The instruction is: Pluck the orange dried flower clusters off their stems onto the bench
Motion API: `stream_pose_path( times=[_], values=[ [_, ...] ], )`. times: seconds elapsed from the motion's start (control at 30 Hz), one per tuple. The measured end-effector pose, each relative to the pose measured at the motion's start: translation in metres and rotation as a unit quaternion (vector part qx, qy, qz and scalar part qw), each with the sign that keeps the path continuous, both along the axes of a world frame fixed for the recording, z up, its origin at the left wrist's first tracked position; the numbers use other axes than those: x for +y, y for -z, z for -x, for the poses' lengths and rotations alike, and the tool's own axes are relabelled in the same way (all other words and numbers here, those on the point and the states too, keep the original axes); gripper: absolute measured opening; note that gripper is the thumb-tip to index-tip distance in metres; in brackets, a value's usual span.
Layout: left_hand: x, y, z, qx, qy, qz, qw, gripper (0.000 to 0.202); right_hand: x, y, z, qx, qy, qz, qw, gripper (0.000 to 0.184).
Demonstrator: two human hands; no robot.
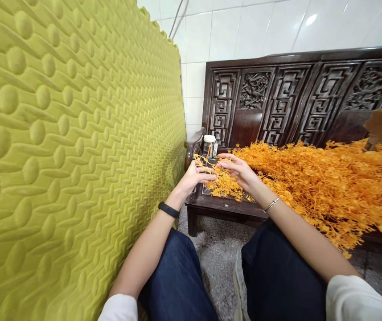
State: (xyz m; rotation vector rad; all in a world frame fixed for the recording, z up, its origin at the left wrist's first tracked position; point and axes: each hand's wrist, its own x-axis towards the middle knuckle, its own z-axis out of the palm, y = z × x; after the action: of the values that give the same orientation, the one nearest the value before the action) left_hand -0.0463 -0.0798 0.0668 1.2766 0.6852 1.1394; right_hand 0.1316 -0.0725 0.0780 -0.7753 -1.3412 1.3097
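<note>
My left hand [195,174] pinches a thin orange sprig [205,162] with its fingers closed, a black band on the wrist. My right hand [239,171] is beside it, fingers curled on the same sprig, a silver bracelet on the wrist. Both hands hover over the left end of a big heap of orange artificial plant sprigs [324,183] that lies along the seat of a dark carved wooden bench [277,98].
A tall yellow-green foam panel with bumps [73,147] stands close on the left. A small white-lidded jar [208,145] sits on the bench near its armrest. White tiled wall behind. My knees in dark jeans are below, over speckled floor [217,254].
</note>
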Motion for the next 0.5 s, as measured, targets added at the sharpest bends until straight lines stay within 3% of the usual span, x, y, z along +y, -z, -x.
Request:
stream_pose_path(
  times=[0.07, 0.13, 0.2, 0.27, 0.3, 0.37, 0.43, 0.5],
  values=[
    [-0.001, 0.001, -0.004, -0.024, -0.020, -0.021, 0.999, 0.062, 0.006, -0.001, -0.007, -0.017, 0.032, -0.021, 0.999, 0.046],
    [-0.001, 0.000, -0.006, -0.051, -0.037, -0.041, 0.997, 0.062, 0.012, -0.003, -0.016, -0.010, 0.122, -0.051, 0.991, 0.050],
    [0.000, -0.002, -0.006, -0.064, -0.066, -0.055, 0.994, 0.061, 0.015, -0.006, -0.025, 0.014, 0.253, -0.125, 0.959, 0.045],
    [0.001, -0.003, -0.005, -0.069, -0.087, -0.065, 0.992, 0.060, 0.011, -0.009, -0.029, 0.002, 0.319, -0.213, 0.924, 0.030],
    [0.001, -0.004, -0.005, -0.069, -0.088, -0.067, 0.992, 0.060, 0.007, -0.010, -0.029, -0.032, 0.303, -0.244, 0.921, 0.024],
    [0.001, -0.004, -0.005, -0.065, -0.071, -0.068, 0.993, 0.059, -0.001, -0.012, -0.025, -0.142, 0.202, -0.263, 0.933, 0.022],
    [0.000, -0.005, -0.008, -0.063, -0.042, -0.070, 0.995, 0.059, -0.007, -0.010, -0.018, -0.231, 0.099, -0.244, 0.936, 0.026],
    [-0.002, -0.005, -0.011, -0.066, -0.025, -0.072, 0.995, 0.060, -0.008, -0.007, -0.012, -0.253, 0.051, -0.220, 0.941, 0.031]
  ],
)
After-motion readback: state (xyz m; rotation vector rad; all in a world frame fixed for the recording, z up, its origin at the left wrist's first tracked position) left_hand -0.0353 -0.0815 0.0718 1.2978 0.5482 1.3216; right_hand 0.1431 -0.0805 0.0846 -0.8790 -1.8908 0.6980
